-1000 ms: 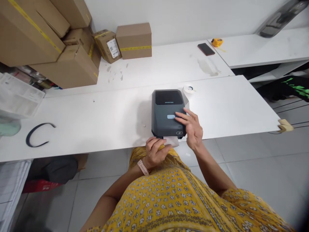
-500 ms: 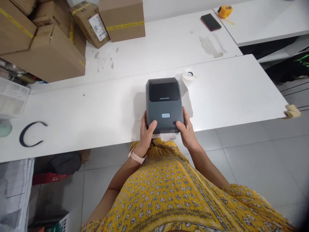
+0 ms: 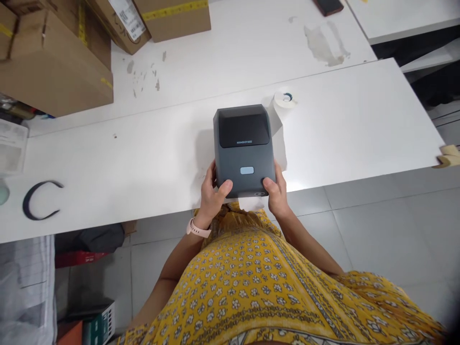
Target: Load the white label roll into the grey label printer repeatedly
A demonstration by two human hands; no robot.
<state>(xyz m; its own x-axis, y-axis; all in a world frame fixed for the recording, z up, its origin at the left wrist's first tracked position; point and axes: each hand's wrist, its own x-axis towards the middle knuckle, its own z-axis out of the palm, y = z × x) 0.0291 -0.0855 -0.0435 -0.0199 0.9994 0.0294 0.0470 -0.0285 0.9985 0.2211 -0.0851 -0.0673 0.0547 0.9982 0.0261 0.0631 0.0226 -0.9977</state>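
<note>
A dark grey box-shaped device [image 3: 246,158] with a black lid and a light blue button is held between both hands at the table's front edge. My left hand [image 3: 212,192] grips its near left corner, thumb on top, a pink watch band at the wrist. On the near right corner, my right hand [image 3: 278,189] grips in the same way; the fingers under the device are hidden. A roll of white paper [image 3: 284,103] lies just behind and right of the device, its loose strip running down beside and partly behind it.
Cardboard boxes [image 3: 61,62] stand at the back left of the white table [image 3: 154,158]. A dark open ring-shaped band [image 3: 30,201] lies at the left. A phone [image 3: 328,5] is at the back right, a beige roll [image 3: 449,156] at the right corner.
The view has moved closer and tipped down, so the tape measure has nearly left the frame. The device looks slightly larger, still held by both hands.
</note>
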